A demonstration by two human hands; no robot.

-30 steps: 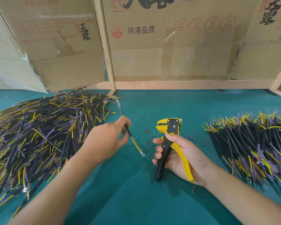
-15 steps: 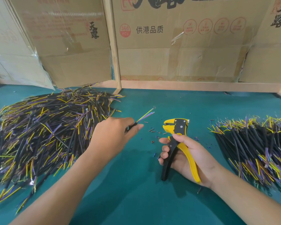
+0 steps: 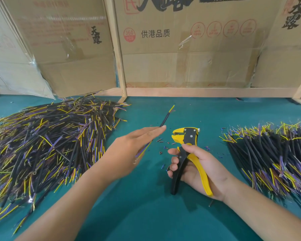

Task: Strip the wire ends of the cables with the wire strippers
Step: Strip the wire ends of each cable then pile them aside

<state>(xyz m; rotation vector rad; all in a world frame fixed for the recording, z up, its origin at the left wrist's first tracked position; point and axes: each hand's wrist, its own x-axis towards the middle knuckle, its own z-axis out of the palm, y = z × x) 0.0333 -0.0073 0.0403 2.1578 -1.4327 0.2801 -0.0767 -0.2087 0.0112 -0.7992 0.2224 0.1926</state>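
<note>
My left hand (image 3: 129, 150) hovers over the green table with its fingers stretched out flat, and a single black cable (image 3: 165, 119) runs beneath them. The cable's sheathed end points up and away past my fingertips, showing a short yellow wire at its tip. Its purple and yellow wires stick out below my palm. My thumb is hidden. My right hand (image 3: 203, 171) grips the handles of the yellow and black wire strippers (image 3: 186, 136), jaws pointing away, just to the right of the cable and apart from it.
A big heap of black cables (image 3: 42, 145) with yellow and purple wires lies on the left, a smaller heap (image 3: 276, 153) on the right. Small insulation scraps (image 3: 163, 146) dot the green table (image 3: 146, 214). Cardboard boxes (image 3: 189, 49) and a wooden frame (image 3: 198, 92) close off the back.
My left hand has turned the cable end over end, so the end that pointed down-right now points up and away. Its fingers have straightened. The right hand and strippers barely moved.
</note>
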